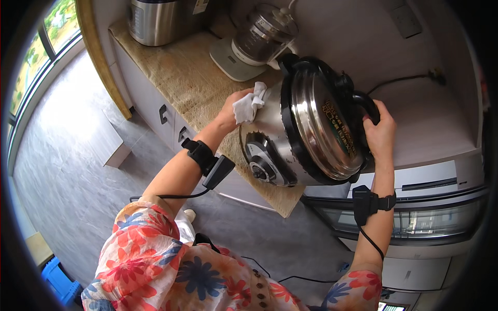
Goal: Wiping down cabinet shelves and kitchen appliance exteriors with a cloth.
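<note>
An electric pressure cooker (272,112) of shiny metal stands before me on the countertop, its black-rimmed lid (317,116) facing right. A dial panel (264,163) sits on its front side. My right hand (381,134) grips the black lid handle (367,104) at the right. On the cooker's left side, my left hand (233,107) holds a crumpled white cloth (249,107) against the metal body. Part of the left hand's fingers is hidden behind the cloth.
A glass electric kettle (260,42) on its base (235,64) stands behind the cooker. Farther left is another metal appliance (153,23). A patterned mat (175,74) covers the counter. A power cord (400,79) runs to the right, and drawer handles (162,114) stick out below.
</note>
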`<state>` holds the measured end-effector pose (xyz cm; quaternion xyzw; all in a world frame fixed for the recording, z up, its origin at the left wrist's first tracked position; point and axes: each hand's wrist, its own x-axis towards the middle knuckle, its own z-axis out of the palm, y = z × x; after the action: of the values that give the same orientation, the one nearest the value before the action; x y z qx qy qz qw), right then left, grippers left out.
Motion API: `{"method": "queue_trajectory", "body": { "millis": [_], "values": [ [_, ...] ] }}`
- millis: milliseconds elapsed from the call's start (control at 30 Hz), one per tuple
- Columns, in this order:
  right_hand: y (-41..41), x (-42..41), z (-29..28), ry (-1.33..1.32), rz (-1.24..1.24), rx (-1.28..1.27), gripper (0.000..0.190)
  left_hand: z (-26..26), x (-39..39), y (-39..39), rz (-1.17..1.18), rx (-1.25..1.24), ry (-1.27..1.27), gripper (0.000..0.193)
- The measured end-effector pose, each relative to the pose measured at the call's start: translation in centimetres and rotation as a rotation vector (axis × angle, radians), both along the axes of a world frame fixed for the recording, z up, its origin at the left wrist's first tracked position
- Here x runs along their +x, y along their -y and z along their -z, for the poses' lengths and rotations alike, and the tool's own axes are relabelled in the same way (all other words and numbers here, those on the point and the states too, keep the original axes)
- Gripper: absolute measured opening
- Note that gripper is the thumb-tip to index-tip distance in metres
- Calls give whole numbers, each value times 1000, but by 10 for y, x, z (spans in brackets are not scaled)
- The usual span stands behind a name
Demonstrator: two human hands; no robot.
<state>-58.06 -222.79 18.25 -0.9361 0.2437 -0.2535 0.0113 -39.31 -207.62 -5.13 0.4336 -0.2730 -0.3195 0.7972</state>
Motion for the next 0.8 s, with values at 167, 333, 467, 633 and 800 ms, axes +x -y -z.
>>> {"method": "queue_trajectory", "body": {
  "millis": [167,333,467,633,800],
  "values": [
    [15,-10,-2,56,-45,-81,29,2,-29,-9,-180,96,372,27],
    [1,-8,-1,33,-16,2,29,-57,-79,-65,-334,165,631,32],
    [-1,-12,-1,47,0,3,29,-70,-95,-90,-228,149,688,35],
    [-2,-12,-10,-4,47,66,38,-81,-53,-119,442,25,85,34],
    [-71,2,-34,64,-76,87,47,-105,17,-141,451,4,-51,34]
  ]
}}
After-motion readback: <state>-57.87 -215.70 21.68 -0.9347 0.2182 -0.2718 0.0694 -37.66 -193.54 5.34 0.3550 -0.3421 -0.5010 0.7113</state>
